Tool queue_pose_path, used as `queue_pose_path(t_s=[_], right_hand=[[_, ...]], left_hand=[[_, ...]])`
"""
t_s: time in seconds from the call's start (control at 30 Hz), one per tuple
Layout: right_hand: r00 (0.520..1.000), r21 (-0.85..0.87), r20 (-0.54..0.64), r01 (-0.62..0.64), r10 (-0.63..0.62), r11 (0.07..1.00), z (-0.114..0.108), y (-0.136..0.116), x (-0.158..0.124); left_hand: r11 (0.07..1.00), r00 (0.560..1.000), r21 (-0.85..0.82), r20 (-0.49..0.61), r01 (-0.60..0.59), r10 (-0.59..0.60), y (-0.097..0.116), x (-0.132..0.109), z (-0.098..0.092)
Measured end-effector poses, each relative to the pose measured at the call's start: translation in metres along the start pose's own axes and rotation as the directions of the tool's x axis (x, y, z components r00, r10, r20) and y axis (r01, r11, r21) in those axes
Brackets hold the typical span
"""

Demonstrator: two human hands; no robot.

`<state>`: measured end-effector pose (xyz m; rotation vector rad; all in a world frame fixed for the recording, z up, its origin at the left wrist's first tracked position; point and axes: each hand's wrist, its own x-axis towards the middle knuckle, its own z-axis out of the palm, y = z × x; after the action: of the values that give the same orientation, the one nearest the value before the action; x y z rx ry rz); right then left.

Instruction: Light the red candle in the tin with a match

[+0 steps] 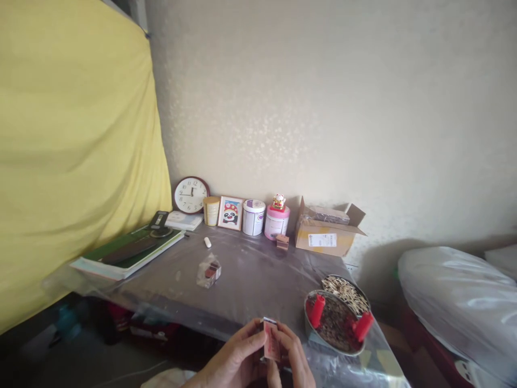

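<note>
Both my hands meet at the bottom centre of the view, over the table's near edge. My left hand (236,358) and my right hand (294,358) pinch a small flat pink-red packet (271,340) between their fingertips, held upright. Just to the right of my hands sits a round metal pan (343,349) with red handles, filled with small dark pieces. Behind it a second round dish (346,290) holds pale sticks.
The table (250,275) is covered in clear plastic sheet. On it lie a small wrapped packet (209,272), a white stub (207,242) and books (129,250). Along the wall stand a clock (191,195), tins (253,216), a framed picture (230,213) and an open cardboard box (327,229). A yellow curtain (72,151) hangs at left.
</note>
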<state>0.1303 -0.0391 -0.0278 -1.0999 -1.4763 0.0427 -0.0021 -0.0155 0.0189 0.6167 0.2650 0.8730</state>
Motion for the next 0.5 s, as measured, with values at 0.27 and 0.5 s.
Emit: queue_pose_path(t_s=[0.27, 0.5], right_hand=[[0.987, -0.044, 0.159, 0.002, 0.005, 0.999, -0.019, -0.006, 0.004], [0.963, 0.021, 0.267, 0.022, -0.027, 1.0, -0.03, -0.008, 0.013]], left_hand=[[0.996, 0.998, 0.071, -0.038, 0.052, -0.049, -0.002, -0.003, 0.0], [0.994, 0.997, 0.09, -0.044, 0.063, -0.059, 0.0, -0.005, 0.0]])
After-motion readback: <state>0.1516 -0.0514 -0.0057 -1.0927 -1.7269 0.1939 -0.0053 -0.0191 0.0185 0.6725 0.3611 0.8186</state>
